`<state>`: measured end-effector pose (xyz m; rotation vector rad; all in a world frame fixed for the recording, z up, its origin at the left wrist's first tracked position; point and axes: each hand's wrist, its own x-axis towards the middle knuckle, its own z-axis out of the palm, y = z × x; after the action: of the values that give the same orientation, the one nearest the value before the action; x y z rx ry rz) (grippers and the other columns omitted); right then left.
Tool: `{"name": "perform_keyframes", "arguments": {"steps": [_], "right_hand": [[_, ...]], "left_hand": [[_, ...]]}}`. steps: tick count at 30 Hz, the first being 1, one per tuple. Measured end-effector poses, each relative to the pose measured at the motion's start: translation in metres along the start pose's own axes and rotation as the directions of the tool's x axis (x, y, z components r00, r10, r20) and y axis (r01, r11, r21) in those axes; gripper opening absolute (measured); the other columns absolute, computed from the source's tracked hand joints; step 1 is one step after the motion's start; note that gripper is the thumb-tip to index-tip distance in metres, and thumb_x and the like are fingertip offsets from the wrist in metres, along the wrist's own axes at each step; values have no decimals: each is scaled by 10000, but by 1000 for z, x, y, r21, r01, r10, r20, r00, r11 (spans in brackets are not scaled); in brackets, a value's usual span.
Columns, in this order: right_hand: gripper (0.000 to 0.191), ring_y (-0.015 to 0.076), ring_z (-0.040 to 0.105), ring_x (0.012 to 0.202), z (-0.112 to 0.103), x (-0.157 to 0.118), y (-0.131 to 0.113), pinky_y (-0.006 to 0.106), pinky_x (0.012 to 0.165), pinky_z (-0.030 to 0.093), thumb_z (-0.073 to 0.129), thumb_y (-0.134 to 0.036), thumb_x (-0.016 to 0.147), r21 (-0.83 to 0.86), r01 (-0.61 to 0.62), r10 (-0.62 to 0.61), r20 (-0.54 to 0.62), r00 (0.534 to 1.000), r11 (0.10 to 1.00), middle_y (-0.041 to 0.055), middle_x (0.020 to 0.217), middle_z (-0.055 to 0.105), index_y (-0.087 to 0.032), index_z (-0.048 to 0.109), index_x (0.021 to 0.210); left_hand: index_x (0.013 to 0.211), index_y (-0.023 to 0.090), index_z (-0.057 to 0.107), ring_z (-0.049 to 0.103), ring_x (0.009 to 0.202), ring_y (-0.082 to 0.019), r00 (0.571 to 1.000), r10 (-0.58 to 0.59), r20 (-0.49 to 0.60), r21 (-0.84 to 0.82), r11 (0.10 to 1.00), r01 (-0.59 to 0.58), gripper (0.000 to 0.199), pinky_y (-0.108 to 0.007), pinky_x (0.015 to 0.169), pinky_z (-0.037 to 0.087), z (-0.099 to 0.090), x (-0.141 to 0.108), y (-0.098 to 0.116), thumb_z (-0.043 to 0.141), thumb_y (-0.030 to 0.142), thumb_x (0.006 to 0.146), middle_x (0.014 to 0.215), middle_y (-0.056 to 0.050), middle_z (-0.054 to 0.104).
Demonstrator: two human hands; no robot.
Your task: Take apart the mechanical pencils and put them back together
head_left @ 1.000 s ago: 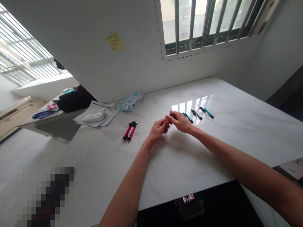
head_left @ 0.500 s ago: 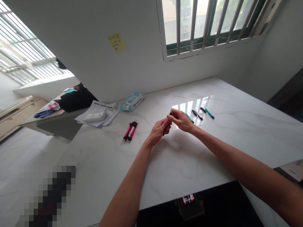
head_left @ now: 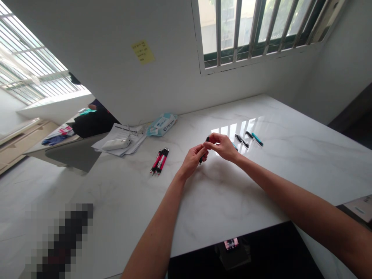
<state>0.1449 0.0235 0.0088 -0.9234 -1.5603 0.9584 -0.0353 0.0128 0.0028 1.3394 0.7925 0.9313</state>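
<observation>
Treating the hands as the middle of a clock face, 12 pointing at the far wall: way over at 9 o'clock there's a messy stack of papers (head_left: 120,130) with some white device (head_left: 116,144) sitting on it, and up around 11 a yellow sticky note (head_left: 143,52) is on the wall. Closer in, also about 9, a little bunch of red-and-black pens (head_left: 159,161) lies on the desk (head_left: 139,205), with a light blue wipes pack (head_left: 162,124) at 10. Then the left hand (head_left: 192,160), which has its fingers wrapped around a dark pen (head_left: 207,139) just above the desk, the ends poking out. The right hand (head_left: 223,147) is pinching the upper part of that same pen, and the two hands are touching. Just past it at 3 o'clock, a teal piece (head_left: 235,147) is mostly hidden, then black pen-like pieces (head_left: 242,141), and farthest out a teal pen (head_left: 257,138). Down around 5 there's a glossy black panel (head_left: 270,252).
</observation>
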Motion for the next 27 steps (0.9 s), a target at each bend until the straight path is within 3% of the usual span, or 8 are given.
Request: {"name": "perform_keyframes", "arguments": {"steps": [4,9,14,18,22,27], "right_hand": [[297,175,639,779,0,0,-1,319,745,521,725,-464,868,136,-24,15,65,998,990,27,809,692,-195,730,992],[455,157,639,786,0,2,6,334,775,543,779,-410,824,296,-109,90,74,993,949,54,996,731,-216,703,1228],[498,200,694,882,-3,3,8,369,853,557,829,-413,783,292,-129,112,76,991,948,59,965,752,-213,713,1224],[497,204,706,959,-4,3,4,373,901,549,817,-374,798,309,-127,107,80,991,943,68,1078,767,-247,708,1265],[480,205,711,920,-3,3,6,378,894,560,845,-369,773,320,-105,85,76,993,941,52,984,758,-228,728,1217],[483,211,707,949,-2,3,7,391,913,565,829,-357,784,361,-111,90,76,993,926,60,1043,759,-225,721,1236]], "left_hand": [[947,159,670,437,645,-96,1000,-8,11,-23,1000,8,401,-247,605,365,-1,0,-1,723,553,894,753,14,505],[965,161,682,466,654,-95,1000,5,-10,-24,1000,-6,376,-243,624,388,-1,1,-3,711,532,909,765,6,542],[977,163,715,508,683,-117,997,51,-62,77,996,-46,409,-263,671,429,-1,1,-2,709,564,895,771,-7,584],[973,162,732,520,702,-129,992,85,-88,132,989,-73,420,-269,688,429,-3,1,0,701,574,898,762,-14,595],[932,149,737,508,698,-127,994,89,-67,160,984,-78,417,-265,676,411,-5,1,2,710,563,898,742,-13,590],[841,146,731,488,687,-124,991,95,-90,209,975,-74,424,-259,666,391,-5,-1,5,728,569,880,722,-8,589]]}}
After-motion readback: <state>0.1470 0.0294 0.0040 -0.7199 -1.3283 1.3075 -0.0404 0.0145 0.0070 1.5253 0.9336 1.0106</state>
